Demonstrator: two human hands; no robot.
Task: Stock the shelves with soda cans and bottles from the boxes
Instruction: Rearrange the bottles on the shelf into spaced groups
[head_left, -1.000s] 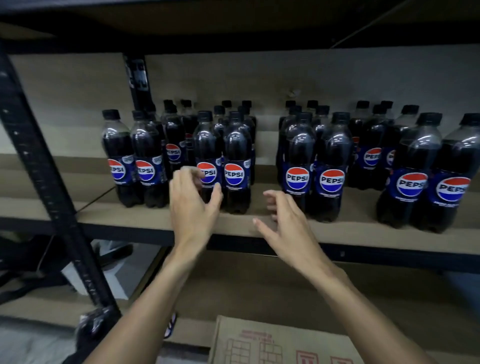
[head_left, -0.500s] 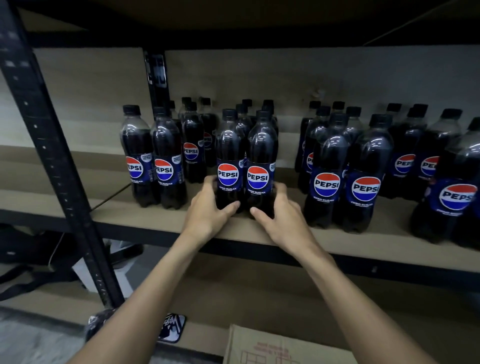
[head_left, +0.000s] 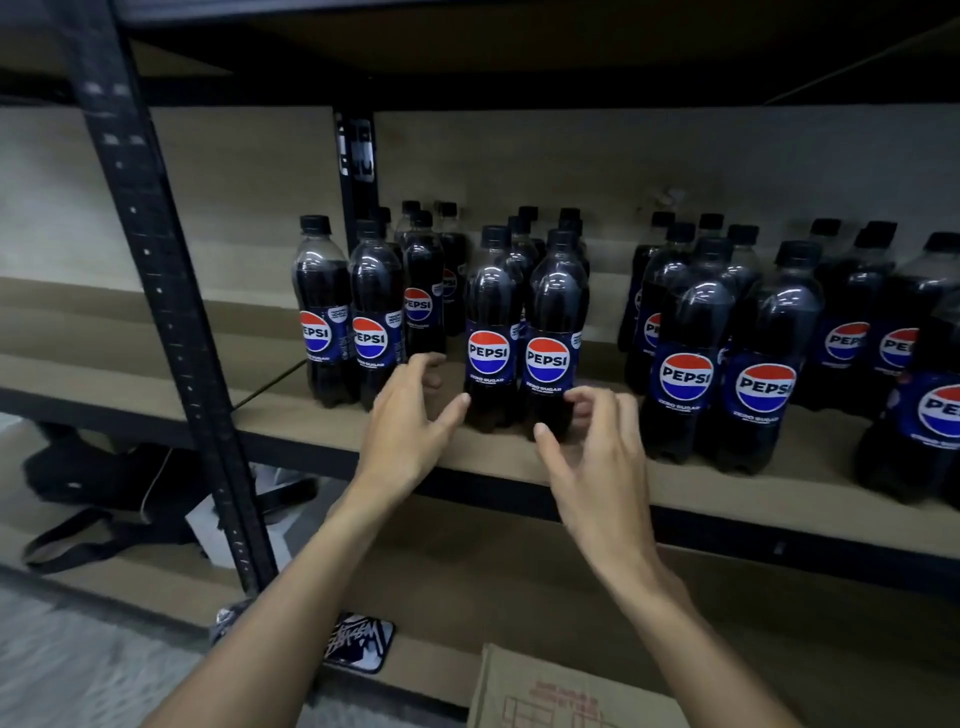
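Dim, soft picture; glints on bottles (head_left: 550, 332), edges bowed, hands (head_left: 410, 431) blurred

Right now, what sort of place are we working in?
Probably a shop stockroom: black metal racking, a board shelf lined with Pepsi bottles, and a cardboard box below.

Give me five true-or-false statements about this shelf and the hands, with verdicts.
1. The Pepsi bottles stand upright on the shelf. True.
2. Their caps are red. False: they are black.
3. A cardboard box sits lower than the right hand. True.
4. The left hand lifts a bottle clear of the shelf. False: it holds none, and every bottle stands on the board.
5. The front labels read Zero Sugar. True.
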